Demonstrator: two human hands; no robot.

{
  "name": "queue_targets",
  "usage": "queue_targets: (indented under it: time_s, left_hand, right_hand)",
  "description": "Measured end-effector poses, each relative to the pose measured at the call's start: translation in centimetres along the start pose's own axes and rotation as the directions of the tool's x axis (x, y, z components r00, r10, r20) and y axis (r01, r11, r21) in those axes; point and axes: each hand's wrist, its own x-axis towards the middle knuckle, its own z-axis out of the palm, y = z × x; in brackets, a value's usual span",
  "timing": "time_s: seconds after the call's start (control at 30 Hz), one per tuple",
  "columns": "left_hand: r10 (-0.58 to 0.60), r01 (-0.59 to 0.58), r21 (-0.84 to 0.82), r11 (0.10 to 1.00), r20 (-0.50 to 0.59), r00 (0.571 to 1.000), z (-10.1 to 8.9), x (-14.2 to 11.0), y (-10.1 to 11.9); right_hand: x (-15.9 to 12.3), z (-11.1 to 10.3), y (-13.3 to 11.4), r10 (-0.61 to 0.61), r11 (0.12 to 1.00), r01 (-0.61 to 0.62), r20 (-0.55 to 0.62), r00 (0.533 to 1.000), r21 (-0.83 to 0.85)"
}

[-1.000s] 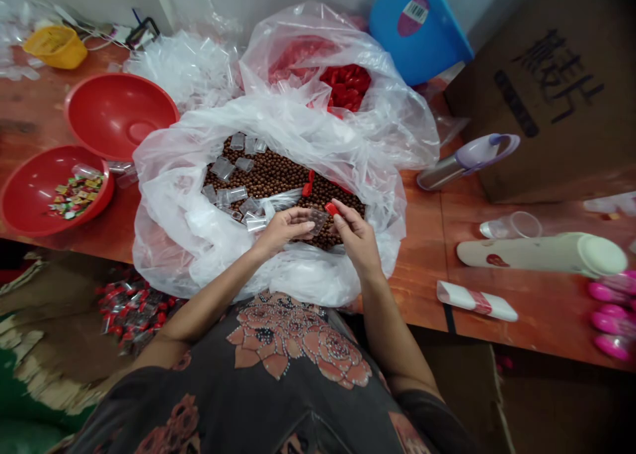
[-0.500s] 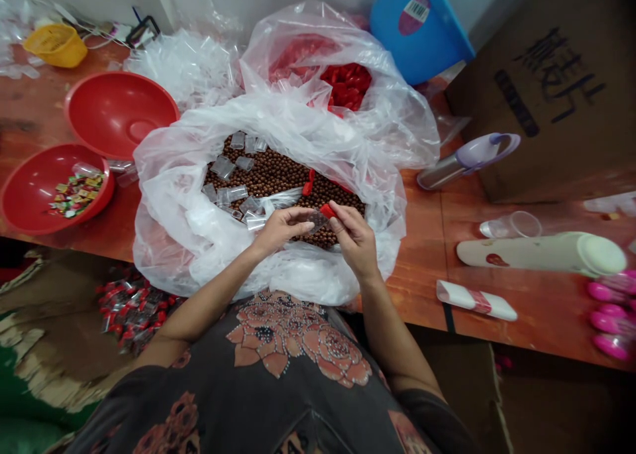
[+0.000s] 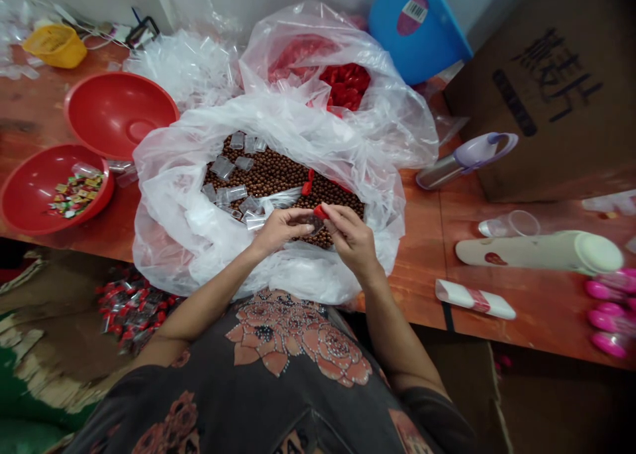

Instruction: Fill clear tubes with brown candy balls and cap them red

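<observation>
Seen on large brown cardboard box: three dark slanting Chinese characters, last legible as 片, others uncertain; dark bar alongside, unreadable. On blue plastic bucket: purple oval label with white barcode patch, digits too small. Along hem of dark floral shirt: partial lettering, "AS" discernible.

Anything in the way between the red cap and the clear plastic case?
Nothing visible. The right hand holds the red cap close to the clear plastic case in the left hand; I can't tell whether they touch. Brown balls lie beneath, not between.
</observation>
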Motion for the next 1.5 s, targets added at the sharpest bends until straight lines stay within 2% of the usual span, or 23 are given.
queue_targets:
  time_s: [0.23, 0.47, 0.73, 0.9, 1.0, 1.1, 1.2, 1.27, 1.4, 1.5]
  left_hand:
    - [0.053, -0.054, 0.066, 0.996, 0.015, 0.998, -0.2, -0.5, 0.6]
    - [0.051, -0.053, 0.096, 0.994, 0.028, 0.998, -0.4, -0.7, 0.6]
    - [0.167, -0.173, 0.253, 0.952, 0.045, 0.985, -0.4, -1.1, 1.3]
    - [0.191, -0.202, 0.272, 0.941, 0.067, 0.979, -0.4, -1.2, 1.4]
    - [0.171, -0.175, 0.221, 0.959, 0.04, 0.985, 0.0, -1.3, 1.1]
    - [0.118, -0.115, 0.094, 0.989, -0.037, 0.992, 0.7, -1.5, 0.6]
    - [0.052, -0.056, -0.048, 0.997, -0.081, 0.995, 1.4, -1.5, 0.3]
    - [-0.038, 0.027, -0.16, 0.987, -0.065, 0.997, 1.8, -1.2, 0.1]
    - [-0.227, 0.217, -0.332, 0.918, 0.009, 0.974, 2.7, -0.5, -0.5]
    - [-0.217, 0.172, -0.388, 0.906, -0.075, 0.973, 3.6, -0.5, -1.1]
  right_hand:
    - [-0.1, 0.1, 0.0, 0.089, 0.992, -0.087, -0.021, 0.996, 0.092]
    - [-0.2, 0.0, 0.2, 0.061, 0.994, -0.06, -0.01, 0.998, 0.089]
    - [-0.4, 0.2, 0.6, 0.017, 0.997, -0.016, -0.016, 1.0, 0.072]
    - [-0.5, -0.2, 0.9, 0.003, 0.997, -0.005, 0.022, 1.0, 0.083]
    - [-0.5, -0.5, 0.8, -0.015, 0.998, 0.011, 0.076, 0.997, 0.059]
    - [-0.7, 0.0, 0.7, -0.027, 0.998, 0.033, 0.13, 0.991, -0.046]
    - [-1.1, 0.9, 0.7, -0.001, 0.994, 0.01, 0.077, 0.997, -0.111]
    - [-1.4, 1.5, 0.6, 0.015, 0.994, -0.009, 0.053, 0.998, -0.106]
    - [-1.6, 2.3, 0.1, -0.034, 0.992, 0.047, 0.115, 0.993, -0.114]
    - [-1.8, 2.7, -0.2, -0.077, 0.984, 0.095, 0.123, 0.989, -0.15]
